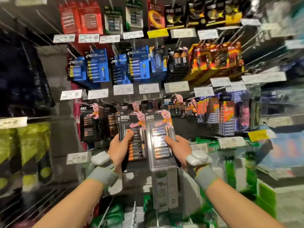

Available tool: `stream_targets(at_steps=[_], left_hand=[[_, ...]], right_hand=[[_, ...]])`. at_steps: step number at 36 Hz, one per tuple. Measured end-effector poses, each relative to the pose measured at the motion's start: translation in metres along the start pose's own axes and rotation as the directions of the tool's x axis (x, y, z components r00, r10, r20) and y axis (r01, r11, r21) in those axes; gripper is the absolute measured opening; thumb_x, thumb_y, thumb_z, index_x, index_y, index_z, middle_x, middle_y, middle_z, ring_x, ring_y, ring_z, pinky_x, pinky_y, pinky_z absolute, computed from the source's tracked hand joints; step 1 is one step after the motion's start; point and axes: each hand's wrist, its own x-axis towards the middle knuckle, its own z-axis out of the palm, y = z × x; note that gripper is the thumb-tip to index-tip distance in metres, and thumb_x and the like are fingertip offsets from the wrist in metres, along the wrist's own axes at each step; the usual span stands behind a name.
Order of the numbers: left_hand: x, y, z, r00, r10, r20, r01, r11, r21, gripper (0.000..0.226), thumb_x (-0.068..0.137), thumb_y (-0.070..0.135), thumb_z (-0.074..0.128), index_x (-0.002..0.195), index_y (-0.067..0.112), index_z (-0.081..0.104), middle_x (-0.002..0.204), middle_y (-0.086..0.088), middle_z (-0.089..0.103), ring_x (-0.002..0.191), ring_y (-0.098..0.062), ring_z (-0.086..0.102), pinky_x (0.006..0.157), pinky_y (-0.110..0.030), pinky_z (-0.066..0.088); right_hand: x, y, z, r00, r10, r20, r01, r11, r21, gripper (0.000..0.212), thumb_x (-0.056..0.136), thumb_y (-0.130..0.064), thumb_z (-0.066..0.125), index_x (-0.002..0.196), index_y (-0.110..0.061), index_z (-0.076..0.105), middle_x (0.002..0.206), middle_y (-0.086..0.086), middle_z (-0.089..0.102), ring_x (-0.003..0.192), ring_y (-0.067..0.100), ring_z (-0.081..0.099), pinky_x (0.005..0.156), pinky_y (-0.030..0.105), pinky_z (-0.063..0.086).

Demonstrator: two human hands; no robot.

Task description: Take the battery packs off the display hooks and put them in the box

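Note:
My left hand [118,149] grips a black battery pack [134,129] with a pink rabbit and copper-and-black cells, thumb across its front. Beside it, my right hand [176,146] grips a second battery pack [162,129] of the same brand, its clear blister catching the light. Both packs are upright in front of the lowest battery row. More rabbit packs [92,122] hang on hooks to the left, and others [176,106] hang behind to the right. No box is in view.
Blue battery packs [139,63] and orange packs [213,58] fill the middle row, red packs [82,18] the top row. White price tags [123,89] line the hook ends. Green goods [24,145] sit on the left, bare hooks [271,51] jut out at right.

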Motion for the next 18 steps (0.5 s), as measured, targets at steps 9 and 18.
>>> stream_targets(at_steps=[9,18], left_hand=[[0.007,-0.015,0.025,1.000,-0.016,-0.009,0.017,0.998,0.061,0.056,0.061,0.067,0.073,0.100,0.027,0.069,0.102,0.000,0.075,0.099,-0.026,0.070,0.096,-0.051,0.052],[0.013,-0.003,0.045,1.000,0.018,-0.023,-0.016,0.998,0.064,0.028,0.091,0.043,0.065,0.110,0.024,0.064,0.105,-0.002,0.073,0.097,-0.024,0.069,0.094,-0.047,0.053]], right_hand=[[0.006,0.016,-0.024,1.000,0.025,0.002,-0.025,0.998,-0.064,0.023,0.095,-0.035,0.055,0.099,-0.013,0.060,0.090,0.003,0.060,0.087,0.021,0.055,0.074,0.028,0.037],[0.020,0.017,-0.031,1.000,-0.003,0.005,0.003,0.998,-0.057,0.021,0.095,-0.035,0.055,0.096,-0.014,0.059,0.096,0.004,0.064,0.089,0.020,0.056,0.076,0.028,0.040]])
